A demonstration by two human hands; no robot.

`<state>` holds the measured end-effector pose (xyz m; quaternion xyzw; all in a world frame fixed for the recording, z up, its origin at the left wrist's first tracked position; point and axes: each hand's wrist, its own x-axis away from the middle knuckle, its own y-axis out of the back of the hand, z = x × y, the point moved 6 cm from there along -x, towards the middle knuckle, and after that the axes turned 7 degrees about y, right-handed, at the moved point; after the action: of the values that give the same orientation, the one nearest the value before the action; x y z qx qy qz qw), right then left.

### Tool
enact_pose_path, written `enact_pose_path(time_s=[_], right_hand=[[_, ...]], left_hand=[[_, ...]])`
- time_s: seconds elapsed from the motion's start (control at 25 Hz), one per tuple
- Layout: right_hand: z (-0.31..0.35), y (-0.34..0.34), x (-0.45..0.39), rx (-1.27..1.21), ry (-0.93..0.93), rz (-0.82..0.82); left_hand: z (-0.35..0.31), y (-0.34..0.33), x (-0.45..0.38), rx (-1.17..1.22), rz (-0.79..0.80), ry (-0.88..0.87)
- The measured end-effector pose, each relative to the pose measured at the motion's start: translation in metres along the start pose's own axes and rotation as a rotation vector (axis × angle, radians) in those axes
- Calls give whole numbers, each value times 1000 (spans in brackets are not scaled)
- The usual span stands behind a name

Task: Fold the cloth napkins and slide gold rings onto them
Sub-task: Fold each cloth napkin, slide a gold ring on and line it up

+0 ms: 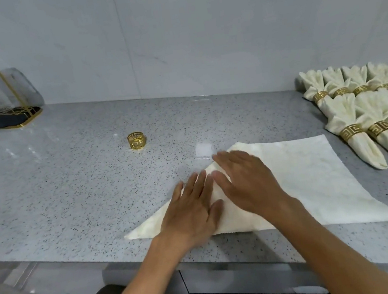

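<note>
Cream damask cloth napkin point(302, 182), folded to a triangle, lies flat on the speckled grey stone surface point(70, 186) close to its near edge. Its long folded edge runs on a diagonal from the near-left tip up to the far point, and both hands sit right on that edge. The left hand point(193, 210) lies flat with fingers straight and slightly spread, palm pressing the lower stretch of the fold; it grips nothing. The right hand point(246, 184) is likewise flat and open, fingers pointing up and left over the upper stretch of the fold, holding nothing. The two hands touch or nearly touch at the fingers.

The loose gold openwork napkin ring point(137, 141) stands on the surface well apart from the napkin, up and to the left of both hands. The left hand is the nearer one, with bare surface between it and the ring, so it is the likelier hand to fetch the ring once the folding is done.

At the far right, rows of finished cream napkins already cinched in gold rings point(360, 116) lie side by side, near the right corner of the flat napkin.
</note>
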<state>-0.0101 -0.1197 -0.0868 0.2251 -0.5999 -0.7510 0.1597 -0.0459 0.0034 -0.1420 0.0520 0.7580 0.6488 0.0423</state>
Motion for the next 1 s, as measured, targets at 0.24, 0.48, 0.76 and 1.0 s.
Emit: enact_pose_path(time_s=[0.24,0.48,0.76,1.0], right_hand=[[-43,-43,-20,-46,-59,24],[-45,-30,-16,-242,-59,2],[-211,46,71,23,-930,-121],[-230,37,81,-319,-1003,-193]], left_hand=[[4,1,4,-49,19,69],[4,-3,1,-18,71,56],[18,3,-14,-33,78,-29],[-40,24,16,52,-410,-152]])
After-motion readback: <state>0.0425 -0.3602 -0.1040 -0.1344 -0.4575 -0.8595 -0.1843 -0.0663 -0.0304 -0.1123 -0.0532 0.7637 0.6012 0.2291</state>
